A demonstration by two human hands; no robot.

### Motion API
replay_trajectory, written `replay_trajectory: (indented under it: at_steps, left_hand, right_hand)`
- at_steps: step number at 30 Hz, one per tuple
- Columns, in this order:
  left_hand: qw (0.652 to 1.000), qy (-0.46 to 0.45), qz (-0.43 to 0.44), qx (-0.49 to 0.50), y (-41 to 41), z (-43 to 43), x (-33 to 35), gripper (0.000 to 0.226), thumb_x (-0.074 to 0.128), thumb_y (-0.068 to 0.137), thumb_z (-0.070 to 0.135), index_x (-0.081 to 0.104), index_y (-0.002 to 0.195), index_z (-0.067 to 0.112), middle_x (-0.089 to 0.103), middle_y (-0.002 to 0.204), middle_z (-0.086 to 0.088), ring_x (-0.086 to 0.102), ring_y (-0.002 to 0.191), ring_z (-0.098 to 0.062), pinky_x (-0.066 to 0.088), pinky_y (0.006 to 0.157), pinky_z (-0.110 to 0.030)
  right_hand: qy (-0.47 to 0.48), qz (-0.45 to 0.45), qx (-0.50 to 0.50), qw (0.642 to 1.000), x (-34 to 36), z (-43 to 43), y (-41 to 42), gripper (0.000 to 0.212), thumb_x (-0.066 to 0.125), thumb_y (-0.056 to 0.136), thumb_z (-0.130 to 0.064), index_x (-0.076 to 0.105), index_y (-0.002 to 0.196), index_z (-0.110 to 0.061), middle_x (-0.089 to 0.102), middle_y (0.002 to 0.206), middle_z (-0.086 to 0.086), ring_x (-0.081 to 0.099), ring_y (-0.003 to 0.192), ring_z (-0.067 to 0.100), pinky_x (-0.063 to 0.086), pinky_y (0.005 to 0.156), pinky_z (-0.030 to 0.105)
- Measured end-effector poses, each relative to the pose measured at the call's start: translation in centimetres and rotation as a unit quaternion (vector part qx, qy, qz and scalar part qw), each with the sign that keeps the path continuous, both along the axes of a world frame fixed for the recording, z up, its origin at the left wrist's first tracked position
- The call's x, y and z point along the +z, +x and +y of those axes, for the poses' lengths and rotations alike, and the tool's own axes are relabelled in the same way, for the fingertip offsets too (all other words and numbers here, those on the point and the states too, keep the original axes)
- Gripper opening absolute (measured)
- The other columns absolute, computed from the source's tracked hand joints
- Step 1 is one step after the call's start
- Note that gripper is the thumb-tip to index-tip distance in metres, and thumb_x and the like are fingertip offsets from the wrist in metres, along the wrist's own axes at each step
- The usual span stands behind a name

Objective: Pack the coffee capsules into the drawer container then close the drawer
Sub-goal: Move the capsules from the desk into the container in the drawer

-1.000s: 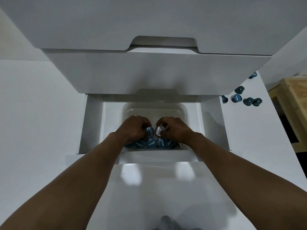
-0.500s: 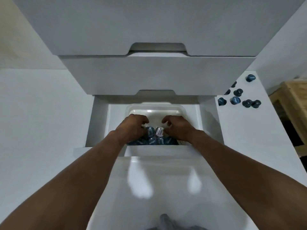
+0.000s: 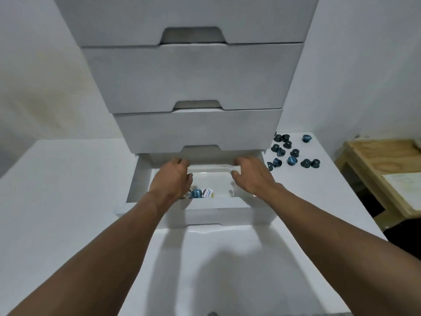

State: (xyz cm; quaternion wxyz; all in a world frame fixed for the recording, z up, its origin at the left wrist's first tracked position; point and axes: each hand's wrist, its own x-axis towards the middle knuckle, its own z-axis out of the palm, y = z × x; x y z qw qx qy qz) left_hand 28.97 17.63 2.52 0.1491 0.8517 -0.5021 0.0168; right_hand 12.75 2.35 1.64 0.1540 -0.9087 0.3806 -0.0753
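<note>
The white drawer [image 3: 227, 212] stands pulled out, with a clear plastic container [image 3: 211, 167] inside it. A few blue coffee capsules [image 3: 197, 193] lie at the container's near left. My left hand [image 3: 173, 179] is on the container's far left corner, and its fingers curl over the rim. At the far right corner, my right hand [image 3: 250, 176] has its thumb inside the container and its fingers over the rim. Several loose capsules [image 3: 292, 160] lie on the table to the right of the drawer unit.
The white drawer unit [image 3: 193, 83] rises above with its upper drawers closed. A lower drawer [image 3: 216, 270] is pulled out further towards me and looks bare. A wooden stand [image 3: 382, 169] is at the right, beyond the white table [image 3: 57, 201].
Both hands left the capsules at the container's near side and moved to its far corners. The camera has pulled back and up, so more of the drawer unit shows.
</note>
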Motion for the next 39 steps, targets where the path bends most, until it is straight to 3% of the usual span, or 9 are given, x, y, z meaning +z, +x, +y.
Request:
replay_trajectory:
  at_steps: [6, 9, 16, 20, 32, 39]
  left_hand:
    - [0.997, -0.055, -0.039, -0.046, -3.8, 1.8, 3.2, 0.025, 0.052, 0.089, 0.021, 0.058, 0.105, 0.002, 0.059, 0.103, -0.020, 0.059, 0.087, -0.039, 0.046, 0.072, -0.038]
    - [0.992, -0.088, -0.053, -0.074, -6.1, 2.8, 3.5, 0.023, 0.054, 0.088, 0.021, 0.058, 0.099, 0.001, 0.059, 0.098, -0.021, 0.058, 0.082, -0.040, 0.045, 0.068, -0.039]
    - [0.988, -0.096, -0.019, -0.118, -13.1, 3.9, 2.2, 0.031, 0.051, 0.090, 0.025, 0.060, 0.108, 0.002, 0.061, 0.106, -0.020, 0.055, 0.098, -0.038, 0.045, 0.082, -0.041]
    - [0.988, -0.076, -0.039, -0.131, -16.2, 2.9, 1.8, 0.032, 0.048, 0.091, 0.029, 0.061, 0.105, 0.002, 0.061, 0.105, -0.018, 0.056, 0.096, -0.037, 0.045, 0.081, -0.042]
    - [0.995, -0.079, -0.030, -0.059, -28.7, -7.6, 1.5, 0.027, 0.047, 0.091, 0.025, 0.060, 0.100, 0.003, 0.061, 0.099, -0.018, 0.057, 0.092, -0.036, 0.045, 0.075, -0.041]
    - [0.998, -0.052, 0.018, -0.007, -34.1, -12.2, -1.2, 0.029, 0.050, 0.090, 0.023, 0.060, 0.107, 0.002, 0.060, 0.109, -0.017, 0.060, 0.091, -0.036, 0.049, 0.076, -0.041]
  right_hand:
    - [-0.060, -0.035, -0.061, 0.996, 3.5, 3.4, -5.7, 0.037, 0.050, 0.090, -0.026, 0.054, 0.123, -0.009, 0.057, 0.117, 0.016, 0.053, 0.111, 0.035, 0.047, 0.087, 0.041]
    - [-0.059, -0.031, -0.080, 0.995, 3.9, 5.5, -9.3, 0.042, 0.050, 0.093, -0.028, 0.049, 0.132, -0.012, 0.055, 0.125, 0.013, 0.051, 0.118, 0.032, 0.043, 0.093, 0.037]
    - [-0.041, -0.011, -0.110, 0.993, 3.3, 8.8, -17.5, 0.043, 0.050, 0.094, -0.030, 0.048, 0.134, -0.014, 0.053, 0.133, 0.009, 0.049, 0.123, 0.026, 0.037, 0.100, 0.034]
    - [-0.037, -0.019, -0.119, 0.992, 2.8, 8.4, -20.5, 0.044, 0.050, 0.094, -0.031, 0.047, 0.135, -0.013, 0.051, 0.135, 0.008, 0.048, 0.125, 0.026, 0.036, 0.101, 0.033]
    - [-0.012, -0.030, -0.072, 0.997, 1.3, -3.0, -30.3, 0.045, 0.049, 0.095, -0.030, 0.046, 0.137, -0.014, 0.049, 0.138, 0.007, 0.046, 0.127, 0.025, 0.036, 0.102, 0.033]
    - [0.020, -0.018, -0.002, 1.000, 0.7, -9.9, -32.7, 0.044, 0.050, 0.095, -0.027, 0.045, 0.137, -0.015, 0.048, 0.138, 0.009, 0.048, 0.125, 0.028, 0.037, 0.100, 0.033]
